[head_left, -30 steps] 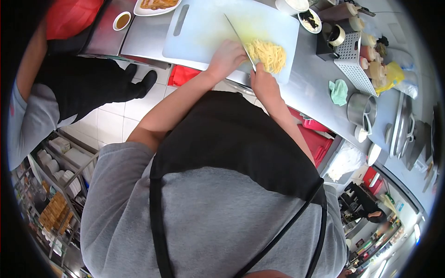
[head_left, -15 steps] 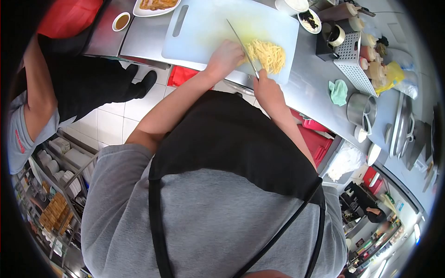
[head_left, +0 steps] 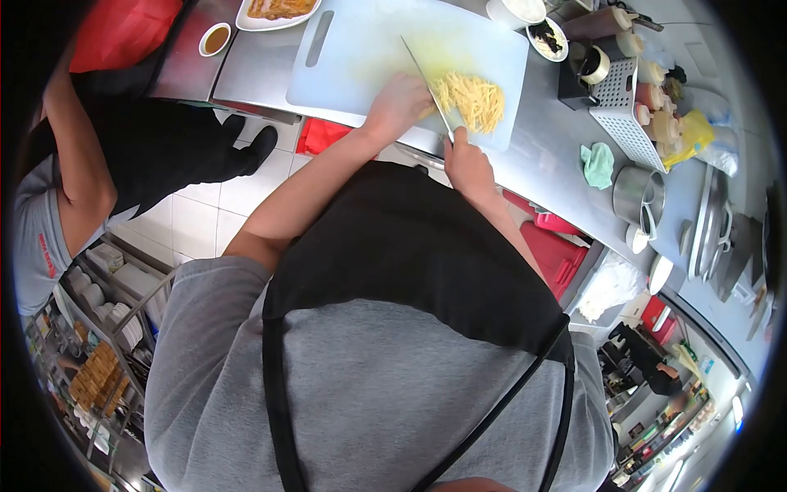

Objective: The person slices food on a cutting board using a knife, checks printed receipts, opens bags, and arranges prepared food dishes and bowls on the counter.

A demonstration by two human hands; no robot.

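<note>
On a pale blue-white cutting board (head_left: 352, 78), a heap of thin yellow strips (head_left: 475, 102) lies to the right of a long knife (head_left: 440, 112). My right hand (head_left: 470, 164) is closed around the knife's handle, near the board's front edge. The blade slants away toward the upper left. My left hand (head_left: 399, 107) rests on the board left of the blade, fingers curled together over a yellow food piece that is mostly covered. A bit of yellow shows at the fingertips beside the blade. The exact kind of food cannot be made out.
Behind the board stand a food dish (head_left: 279, 8) and a small sauce bowl (head_left: 216, 38). To the right are a bottle-filled white basket (head_left: 627, 123), a green cloth (head_left: 597, 164) and a metal pot (head_left: 639, 195). Another person's arm (head_left: 82, 164) is at left.
My right hand and the knife handle have shifted slightly left. My left hand stays nearly in place. The other person's arm at left has moved a little to the right.
</note>
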